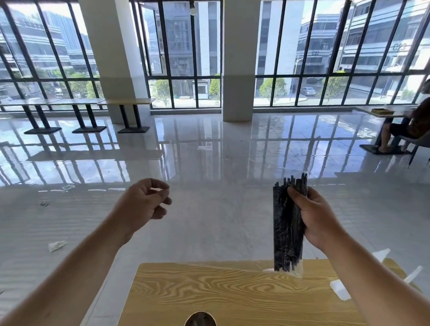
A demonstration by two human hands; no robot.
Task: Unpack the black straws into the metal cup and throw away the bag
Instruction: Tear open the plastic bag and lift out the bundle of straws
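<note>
Metal cup stands at the near edge of the wooden tabletop, its open mouth facing up and only partly inside the view. Farther along, at the right side of the tabletop, lie pieces of clear and white plastic. Above the far right corner of the tabletop the right hand holds the black straws upright as a bundle, still inside their clear bag; the fingers wrap closed around the upper half, with the thumb pressed on the front. The bag's lower end hangs just over the tabletop edge, and the straw tips show at the top of the bundle. The left hand hangs in the air well apart from the bundle, over the floor beyond the tabletop, its fingers loosely curled with the thumb near the forefinger, holding nothing. Scraps of paper lie on the glossy floor to the left. Farther off stand long tables by tall windows, and a seated person is at the right edge.
</note>
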